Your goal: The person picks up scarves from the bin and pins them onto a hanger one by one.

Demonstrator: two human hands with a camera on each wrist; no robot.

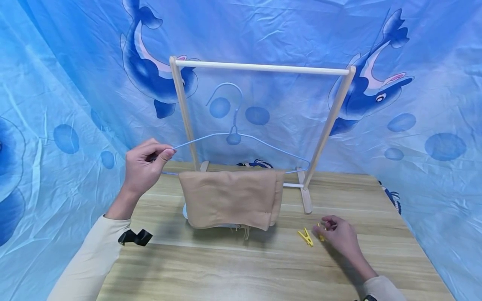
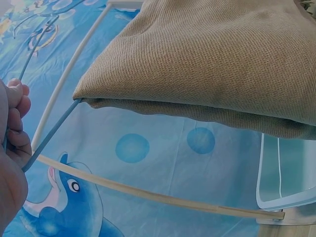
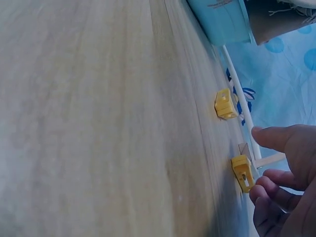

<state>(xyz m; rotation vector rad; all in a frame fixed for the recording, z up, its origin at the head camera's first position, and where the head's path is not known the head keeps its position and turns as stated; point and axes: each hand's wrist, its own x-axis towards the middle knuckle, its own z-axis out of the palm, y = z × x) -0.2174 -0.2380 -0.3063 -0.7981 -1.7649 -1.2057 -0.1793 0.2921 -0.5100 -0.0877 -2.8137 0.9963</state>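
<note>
My left hand pinches the left shoulder of a light blue wire hanger, its hook pointing up. A folded tan cloth hangs over the hanger's lower bar; in the left wrist view the cloth shows a coarse weave. Over the table at the right, my right hand reaches to a yellow clothespin, thumb and fingers apart. In the right wrist view a fingertip is at or very near this clothespin; contact is hard to tell. A second yellow clothespin lies just left of it.
A wooden rack with a white top rail stands at the back, behind the hanger. Below the cloth is a light blue container, mostly hidden in the head view. Blue dolphin-print curtains surround the wood-grain table.
</note>
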